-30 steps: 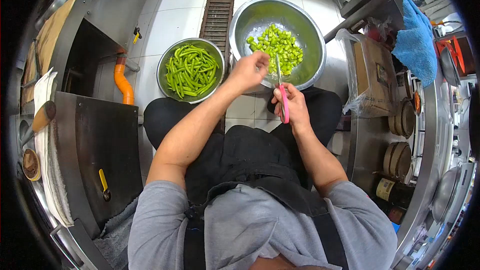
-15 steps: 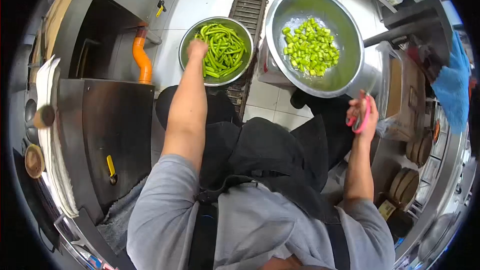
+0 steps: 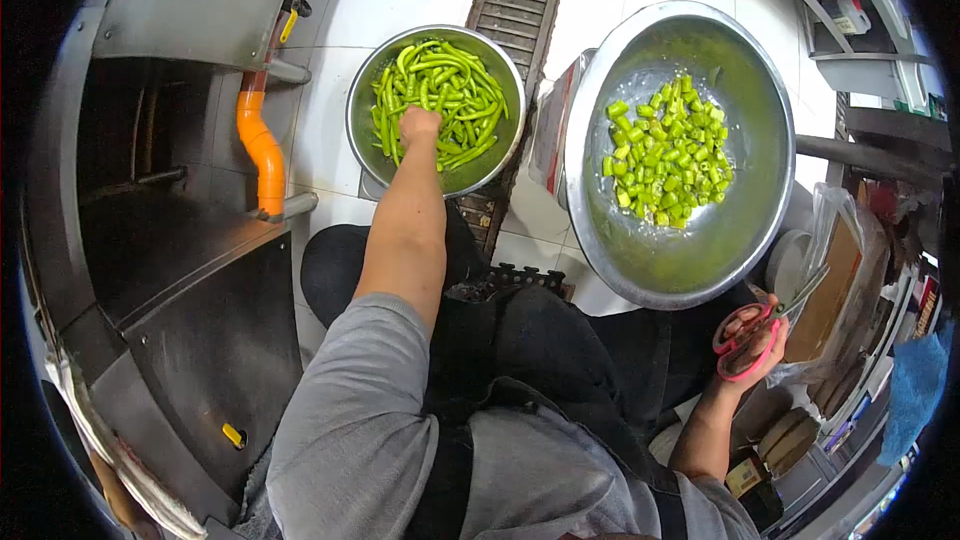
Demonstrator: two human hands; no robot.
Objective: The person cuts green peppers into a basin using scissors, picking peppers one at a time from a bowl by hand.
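Orange pipe (image 3: 260, 145) sat well left of the left-hand fingers. Left hand (image 3: 420, 127) was down in the smaller steel bowl (image 3: 513, 90), knuckles up, fingers bunched and mostly hidden from where I stood; couldn't tell how far open or whether they had hold of anything. Whole green peppers (image 3: 455, 90) lay directly under those fingers and spread beyond them to the right. Floor grate (image 3: 515, 10) ran past the bowl, farther right of the same fingers. Big steel bowl (image 3: 690, 265) stood between the two hands, up and left of the right-hand fingers, chopped green pieces (image 3: 675, 155) in it. Right hand (image 3: 762, 348) had its fingers curled through the pink loops of the scissors (image 3: 778, 311), blades pointing up and right, away from the fingers. Plastic-wrapped box (image 3: 830, 290) was just right of them, blue cloth (image 3: 915, 390) farther right.
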